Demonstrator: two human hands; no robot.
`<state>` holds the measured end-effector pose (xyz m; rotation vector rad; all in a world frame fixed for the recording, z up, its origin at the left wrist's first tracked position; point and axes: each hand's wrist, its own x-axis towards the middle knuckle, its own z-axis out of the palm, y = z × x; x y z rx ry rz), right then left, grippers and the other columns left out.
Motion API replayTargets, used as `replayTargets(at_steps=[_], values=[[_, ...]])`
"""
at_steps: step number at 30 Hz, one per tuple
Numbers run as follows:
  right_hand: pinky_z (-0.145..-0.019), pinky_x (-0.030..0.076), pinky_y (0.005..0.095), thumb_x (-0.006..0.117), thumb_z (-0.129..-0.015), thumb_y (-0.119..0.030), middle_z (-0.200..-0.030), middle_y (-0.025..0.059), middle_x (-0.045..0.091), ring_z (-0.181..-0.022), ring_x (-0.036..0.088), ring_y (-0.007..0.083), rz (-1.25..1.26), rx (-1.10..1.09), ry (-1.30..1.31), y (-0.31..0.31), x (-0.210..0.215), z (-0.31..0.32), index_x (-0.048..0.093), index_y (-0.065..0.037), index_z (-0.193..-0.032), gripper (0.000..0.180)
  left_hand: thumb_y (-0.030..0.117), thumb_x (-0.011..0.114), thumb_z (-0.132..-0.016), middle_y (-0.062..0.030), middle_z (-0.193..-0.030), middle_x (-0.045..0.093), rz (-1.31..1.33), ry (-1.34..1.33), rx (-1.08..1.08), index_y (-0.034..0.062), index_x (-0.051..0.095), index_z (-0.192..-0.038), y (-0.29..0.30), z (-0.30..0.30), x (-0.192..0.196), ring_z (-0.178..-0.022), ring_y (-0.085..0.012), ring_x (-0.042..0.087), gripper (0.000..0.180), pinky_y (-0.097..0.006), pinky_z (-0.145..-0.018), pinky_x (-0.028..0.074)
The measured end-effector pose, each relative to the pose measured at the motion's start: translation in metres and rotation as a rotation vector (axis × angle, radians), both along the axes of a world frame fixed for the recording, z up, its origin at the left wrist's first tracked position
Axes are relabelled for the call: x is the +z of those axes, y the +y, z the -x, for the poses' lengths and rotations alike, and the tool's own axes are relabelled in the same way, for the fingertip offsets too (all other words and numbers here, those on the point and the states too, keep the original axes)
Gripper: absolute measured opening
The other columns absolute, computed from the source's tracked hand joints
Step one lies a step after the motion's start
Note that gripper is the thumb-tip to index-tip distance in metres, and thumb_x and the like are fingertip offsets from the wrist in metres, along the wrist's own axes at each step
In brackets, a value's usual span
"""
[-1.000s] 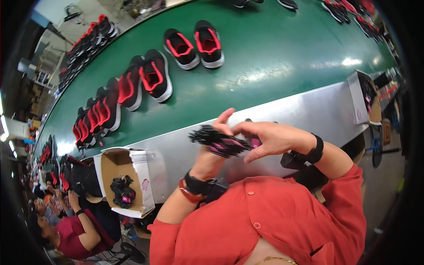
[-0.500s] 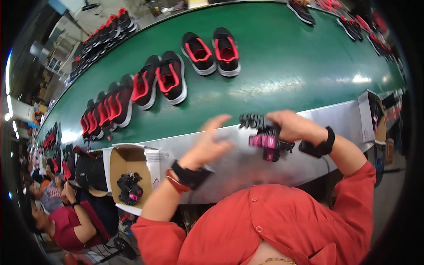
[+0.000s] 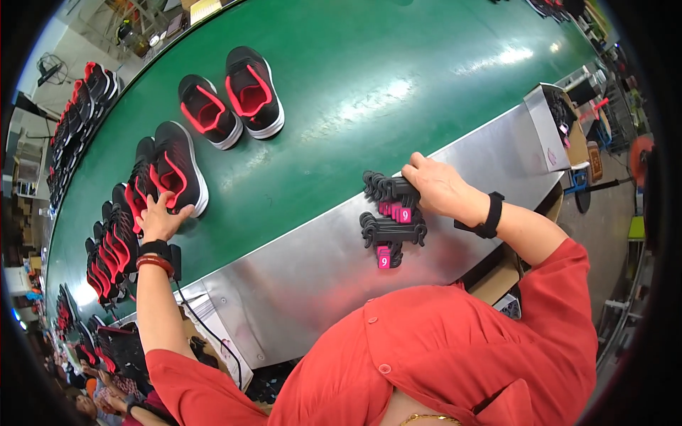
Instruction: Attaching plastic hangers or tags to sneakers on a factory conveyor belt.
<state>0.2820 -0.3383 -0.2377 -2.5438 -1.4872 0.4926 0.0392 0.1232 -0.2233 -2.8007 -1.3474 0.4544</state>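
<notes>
My left hand [image 3: 160, 217] reaches out to the left, at the heel of a black running shoe [image 3: 179, 169] with a red collar and white sole. Its thumb and fingers are spread at the shoe's collar, and whether they press on it is hard to tell. Another black-and-red shoe [image 3: 144, 167] stands beside that one, partly covered. My right hand [image 3: 442, 186] is closed on a bunch of black plastic shoe hangers [image 3: 383, 187] with pink tags, over the metal ledge. A second bunch of black hangers [image 3: 393, 231] lies just nearer on the ledge.
The green conveyor belt [image 3: 320, 92] runs along the metal ledge [image 3: 284, 298]. A pair of shoes [image 3: 252, 96] stands farther along it, several more [image 3: 106, 248] at left. A shoe rack [image 3: 78, 121] stands beyond. A white box [image 3: 547, 131] sits right; a cable [image 3: 206, 323] hangs near my left arm.
My left hand has moved from above the ledge out to the shoes on the left. The view has turned. My right hand still holds hangers, and a bunch now lies separately below it.
</notes>
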Motion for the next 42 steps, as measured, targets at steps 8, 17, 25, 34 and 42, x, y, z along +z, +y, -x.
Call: replayTargets(at_steps=[8, 17, 25, 34, 42], values=[[-0.079, 0.046, 0.0382, 0.068, -0.064, -0.003, -0.098, 0.0141, 0.052, -0.096, 0.052, 0.031, 0.03, 0.251, -0.034, 0.0, 0.007, -0.007, 0.055, -0.001, -0.103, 0.042, 0.05, 0.078, -0.064, -0.0124, -0.135, 0.045, 0.017, -0.065, -0.099, 0.02, 0.062, -0.115, 0.021, 0.013, -0.003, -0.118, -0.0391, 0.048, 0.061, -0.052, -0.093, 0.043], [-0.093, 0.044, 0.04, 0.078, -0.07, -0.019, -0.116, 0.0179, 0.054, -0.108, 0.051, 0.0346, 0.11, 0.458, -0.032, 0.126, 0.072, -0.064, 0.046, -0.001, -0.129, 0.069, 0.039, 0.082, -0.063, -0.0163, -0.106, 0.055, 0.113, -0.274, -0.217, 0.0058, 0.068, -0.1, 0.039, 0.019, -0.017, -0.099, -0.0354, 0.054, 0.052, -0.043, -0.087, 0.047], [-0.088, 0.042, 0.0482, 0.076, -0.075, -0.024, -0.097, 0.0198, 0.064, -0.095, 0.06, 0.0384, -0.013, 0.49, 0.052, 0.313, 0.006, -0.039, 0.021, -0.014, -0.148, 0.092, 0.035, 0.078, -0.069, -0.0254, -0.09, 0.064, 0.313, -0.284, -0.151, -0.0028, 0.065, -0.102, 0.038, -0.026, 0.019, -0.089, -0.036, 0.064, 0.052, -0.038, -0.08, 0.049], [-0.068, 0.046, 0.0495, 0.065, -0.084, -0.038, -0.082, 0.0233, 0.063, -0.08, 0.06, 0.0427, -0.334, 0.379, 0.01, 0.328, -0.004, -0.035, 0.05, -0.007, -0.106, 0.04, 0.053, 0.07, -0.073, -0.0206, -0.105, 0.062, 0.03, -0.307, -0.062, 0.0157, 0.069, -0.106, -0.008, -0.051, -0.028, -0.107, -0.0382, 0.051, 0.05, -0.047, -0.088, 0.044], [-0.073, 0.041, 0.0401, 0.072, -0.076, -0.028, -0.082, 0.0105, 0.06, -0.081, 0.057, 0.0301, -0.274, 0.412, -0.247, 0.21, -0.003, -0.088, 0.056, -0.008, -0.103, 0.036, 0.031, 0.077, -0.067, -0.0165, -0.096, 0.056, -0.073, -0.659, -0.071, 0.0154, 0.072, -0.092, -0.104, -0.082, -0.036, -0.094, -0.0361, 0.051, 0.029, -0.043, -0.08, 0.049]])
